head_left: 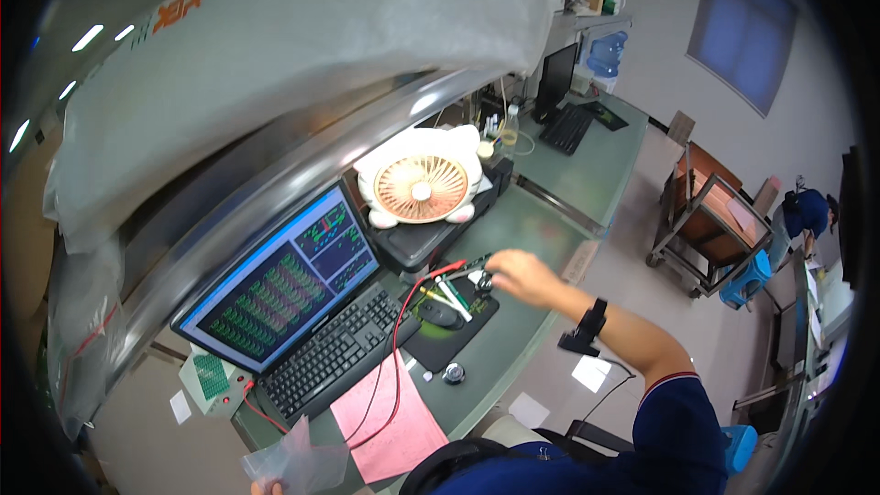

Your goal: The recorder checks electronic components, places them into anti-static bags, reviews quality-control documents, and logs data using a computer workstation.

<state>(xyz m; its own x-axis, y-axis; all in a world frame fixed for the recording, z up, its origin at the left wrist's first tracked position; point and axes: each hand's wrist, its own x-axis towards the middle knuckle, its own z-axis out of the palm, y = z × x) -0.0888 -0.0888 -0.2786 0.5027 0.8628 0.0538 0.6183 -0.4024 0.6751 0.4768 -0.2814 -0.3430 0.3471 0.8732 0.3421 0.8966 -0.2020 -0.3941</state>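
Observation:
My left hand [267, 488], mostly cut off by the lower edge, has its fingertips closed on a clear plastic bag [298, 463]. My right hand [521, 276] reaches over the desk beside the mouse pad, its fingers closed together; a thin dark stick-like thing lies at the fingertips, too small to make out. A red test probe [447, 269] rests close by, its red lead running down over a pink sheet [390, 417]. Several pens [449, 298] lie between that hand and the black mouse [441, 313].
A keyboard [330, 348] sits before a lit monitor [284, 280]. Behind stands a white fan [420, 185]. A small tester box [213, 380] is left of the keyboard. A round metal piece [453, 373] lies near the desk edge. Right: a trolley [710, 211] and another person [807, 211].

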